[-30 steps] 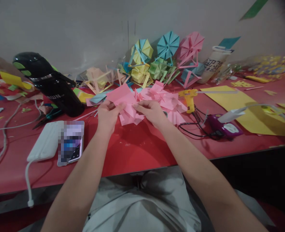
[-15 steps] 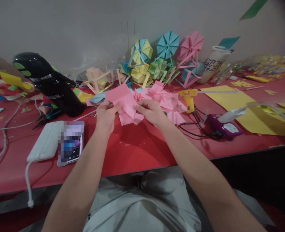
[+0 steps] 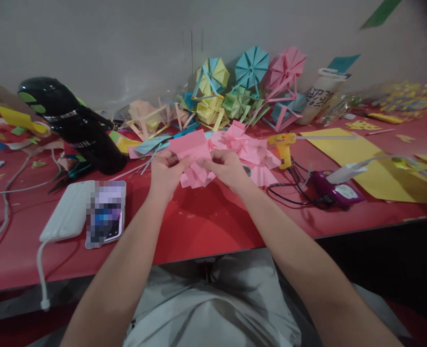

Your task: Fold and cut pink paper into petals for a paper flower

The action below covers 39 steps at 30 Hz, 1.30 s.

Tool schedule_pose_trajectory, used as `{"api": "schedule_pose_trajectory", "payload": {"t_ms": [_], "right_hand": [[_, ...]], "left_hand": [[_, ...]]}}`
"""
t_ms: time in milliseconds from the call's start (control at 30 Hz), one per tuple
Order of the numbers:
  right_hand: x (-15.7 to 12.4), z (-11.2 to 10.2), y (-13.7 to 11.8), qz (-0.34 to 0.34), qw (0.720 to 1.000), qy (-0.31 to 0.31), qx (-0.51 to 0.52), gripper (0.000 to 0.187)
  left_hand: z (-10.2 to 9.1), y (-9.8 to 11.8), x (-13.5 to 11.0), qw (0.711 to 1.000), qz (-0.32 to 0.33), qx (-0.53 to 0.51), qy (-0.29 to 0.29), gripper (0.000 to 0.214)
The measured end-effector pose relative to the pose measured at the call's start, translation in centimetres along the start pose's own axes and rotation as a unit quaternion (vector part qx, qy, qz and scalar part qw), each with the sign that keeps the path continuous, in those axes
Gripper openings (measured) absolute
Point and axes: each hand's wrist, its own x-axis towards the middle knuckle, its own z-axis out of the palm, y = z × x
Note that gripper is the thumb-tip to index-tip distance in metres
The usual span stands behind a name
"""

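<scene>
Between my two hands is a creased sheet of pink paper (image 3: 190, 143), raised just over the red table (image 3: 206, 226). My left hand (image 3: 166, 171) pinches its left side, thumb on the near face. On the right side, my right hand (image 3: 225, 166) pinches the same sheet with thumb and fingers. Directly below and in front lies a pleated pink paper piece (image 3: 196, 177), partly covered by the sheet and my fingers. Several more folded pink pieces (image 3: 247, 147) are heaped just beyond my right hand.
A yellow glue gun (image 3: 282, 144) and a purple power adapter (image 3: 336, 190) with cables stand right, beside yellow paper (image 3: 365, 168). Folded paper lanterns (image 3: 251, 67) line the wall. At left are a black bottle (image 3: 79, 130), a white power bank (image 3: 69, 209) and a phone (image 3: 107, 212).
My left hand has moved a little to the right, toward my right hand. The pink sheet has shifted right and now sits straighter, facing me.
</scene>
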Motion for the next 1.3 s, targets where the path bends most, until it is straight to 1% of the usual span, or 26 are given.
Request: {"api": "schedule_pose_trajectory", "payload": {"t_ms": [133, 333, 567, 700, 900, 1067, 1133, 1200, 1300], "right_hand": [[0.1, 0.0, 0.1, -0.028, 0.999, 0.006, -0.015, 0.06], [0.2, -0.2, 0.0, -0.021, 0.999, -0.002, -0.025, 0.057], [0.2, -0.4, -0.1, -0.021, 0.999, -0.018, -0.028, 0.058], [0.1, -0.4, -0.4, -0.022, 0.999, -0.016, -0.024, 0.061], [0.0, -0.7, -0.6, -0.002, 1.0, -0.002, -0.011, 0.064], [0.1, -1.0, -0.5, -0.011, 0.999, -0.038, -0.002, 0.056], [0.2, -1.0, -0.5, -0.014, 0.999, -0.04, -0.013, 0.053], [0.2, -1.1, -0.5, -0.025, 0.999, -0.02, -0.032, 0.051], [0.4, -1.2, -0.4, -0.075, 0.995, 0.052, -0.051, 0.048]], "left_hand": [[0.1, 0.1, -0.1, 1.0, -0.011, -0.003, -0.006, 0.031], [0.0, 0.4, 0.0, 1.0, -0.021, -0.001, -0.002, 0.038], [-0.3, 0.0, 0.6, 1.0, -0.016, -0.003, 0.015, 0.025], [-0.5, 0.0, 0.8, 0.999, -0.025, -0.015, 0.031, 0.025], [-0.7, 0.3, 0.7, 0.999, -0.025, -0.022, 0.019, 0.026], [-1.0, 0.1, 0.9, 1.0, -0.012, 0.006, 0.018, 0.026], [-1.1, 0.1, 0.9, 0.999, -0.006, 0.024, 0.022, 0.026], [-1.3, 0.1, 1.0, 0.999, 0.001, 0.046, 0.024, 0.028], [-1.7, 0.2, 1.0, 0.995, 0.03, 0.096, 0.022, 0.03]]}}
